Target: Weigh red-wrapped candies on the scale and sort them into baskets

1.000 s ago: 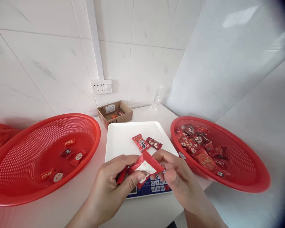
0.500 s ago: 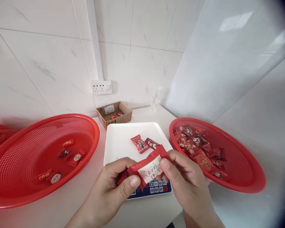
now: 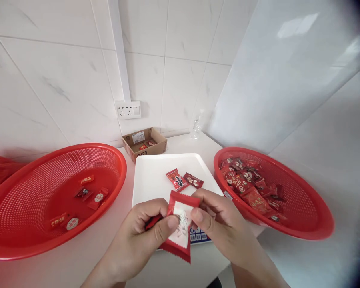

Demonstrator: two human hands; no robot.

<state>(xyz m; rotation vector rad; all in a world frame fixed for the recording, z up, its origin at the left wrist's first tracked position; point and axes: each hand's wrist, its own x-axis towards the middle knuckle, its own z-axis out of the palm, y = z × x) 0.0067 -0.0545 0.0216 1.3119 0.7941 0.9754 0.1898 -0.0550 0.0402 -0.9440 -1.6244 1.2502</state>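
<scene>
A red snack packet (image 3: 182, 230) with a white panel and dark script is pinched between my left hand (image 3: 147, 236) and my right hand (image 3: 220, 224). Its serrated ends point up and down. More dark red wrapper peeks out behind my left fingers, mostly hidden. Beneath the hands stands a white scale (image 3: 151, 176), its blue keypad (image 3: 201, 237) partly covered. On the scale's plate lie a red packet (image 3: 177, 180) with black lettering and a dark red packet (image 3: 193, 180), side by side.
At left, a red perforated basket (image 3: 27, 200) holds several packets. Another red basket (image 3: 312, 200) at right carries a heap of them. Behind the scale are a small cardboard box (image 3: 151, 150) with packets and a clear plastic piece (image 3: 196, 128). A socket (image 3: 128, 110) is on the wall.
The held packet has turned from slanted to nearly upright, its panel now between both thumbs. My right hand has shifted slightly left, uncovering more of the dark red packet on the scale.
</scene>
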